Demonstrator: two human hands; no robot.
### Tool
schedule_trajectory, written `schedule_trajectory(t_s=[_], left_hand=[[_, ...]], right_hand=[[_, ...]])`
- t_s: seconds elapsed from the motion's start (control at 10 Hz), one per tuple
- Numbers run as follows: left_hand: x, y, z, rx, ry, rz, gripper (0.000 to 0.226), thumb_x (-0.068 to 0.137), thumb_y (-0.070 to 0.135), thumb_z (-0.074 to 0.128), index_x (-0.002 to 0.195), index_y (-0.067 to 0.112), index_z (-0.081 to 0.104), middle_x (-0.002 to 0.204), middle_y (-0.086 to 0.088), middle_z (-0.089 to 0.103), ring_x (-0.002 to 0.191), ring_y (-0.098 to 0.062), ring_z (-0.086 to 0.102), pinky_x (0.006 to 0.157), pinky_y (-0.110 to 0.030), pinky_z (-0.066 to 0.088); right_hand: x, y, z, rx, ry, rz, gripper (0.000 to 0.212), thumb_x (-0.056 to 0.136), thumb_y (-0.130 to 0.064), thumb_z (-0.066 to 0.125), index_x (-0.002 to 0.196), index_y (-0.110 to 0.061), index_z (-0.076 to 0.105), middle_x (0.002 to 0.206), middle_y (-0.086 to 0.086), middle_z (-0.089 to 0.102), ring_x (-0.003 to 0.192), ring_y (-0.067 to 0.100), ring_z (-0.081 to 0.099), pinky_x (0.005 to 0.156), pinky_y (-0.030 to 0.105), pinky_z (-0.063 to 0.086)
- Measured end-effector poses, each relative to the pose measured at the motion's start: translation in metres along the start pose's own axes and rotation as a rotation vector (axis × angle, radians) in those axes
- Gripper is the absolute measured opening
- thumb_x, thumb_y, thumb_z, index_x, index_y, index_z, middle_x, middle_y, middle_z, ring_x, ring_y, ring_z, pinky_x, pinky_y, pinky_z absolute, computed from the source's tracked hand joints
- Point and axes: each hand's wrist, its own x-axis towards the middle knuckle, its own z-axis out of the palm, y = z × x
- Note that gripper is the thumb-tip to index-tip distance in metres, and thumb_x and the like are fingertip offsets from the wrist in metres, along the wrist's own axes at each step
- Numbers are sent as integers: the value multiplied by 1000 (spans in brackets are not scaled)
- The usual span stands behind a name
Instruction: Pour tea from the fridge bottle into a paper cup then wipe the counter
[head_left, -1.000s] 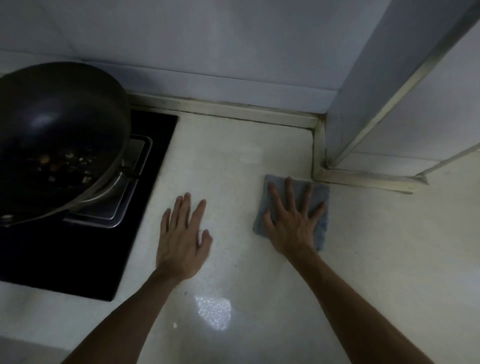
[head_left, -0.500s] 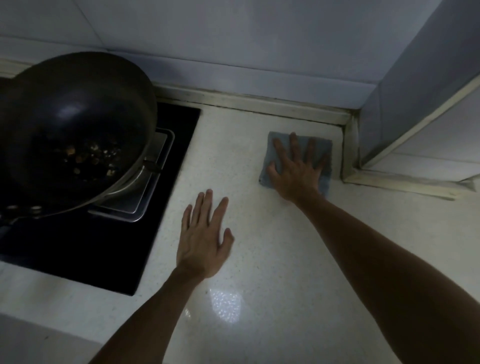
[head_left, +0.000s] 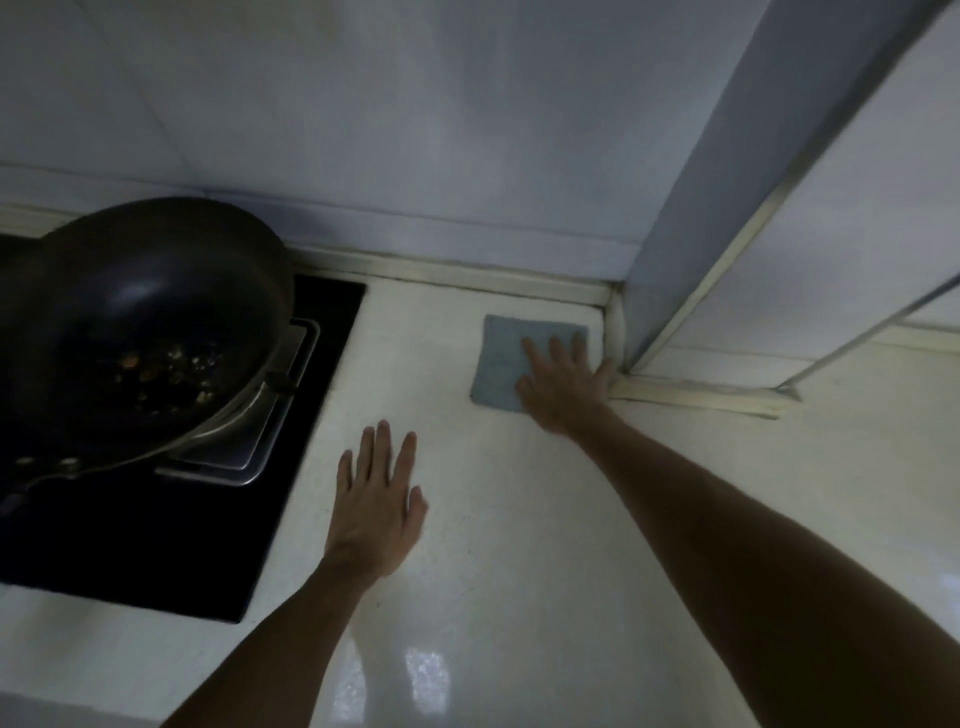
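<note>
A grey-blue square cloth (head_left: 500, 358) lies flat on the pale counter (head_left: 519, 519), close to the back wall corner. My right hand (head_left: 563, 384) presses down on the cloth's right half with straight, spread fingers. My left hand (head_left: 376, 504) rests flat on the bare counter nearer to me, fingers straight, holding nothing. No bottle or paper cup is in view.
A dark wok (head_left: 135, 332) with food scraps sits on a black cooktop (head_left: 156, 545) at the left. A tiled wall (head_left: 415, 130) runs along the back. A pillar with a pale frame (head_left: 727, 260) juts out at the right of the cloth.
My right hand has pushed the cloth away from me, up to the back corner by the wall. My left hand has stayed flat on the counter.
</note>
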Motion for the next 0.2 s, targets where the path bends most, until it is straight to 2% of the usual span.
schedule_trajectory(t_s=[0.1,0.2], left_hand=[[5,5,-19,-47,-88,-44,69,98,40,29,156,19,-3,162,-16,-9,150,-31,-9,121,-46,3],[8,9,-48,-3,-131,44,66,100,35,29,156,22,-4,164,-8,-2,150,-30,6,121,-45,8]], right_hand=[[-30,11,-9,-24,43,-16,59,97,-41,38,151,-24,20,152,13,28,141,35,23,108,59,26],[-56,19,-19,-65,72,-38,59,95,-41,41,149,-22,24,141,12,41,127,34,39,99,51,38]])
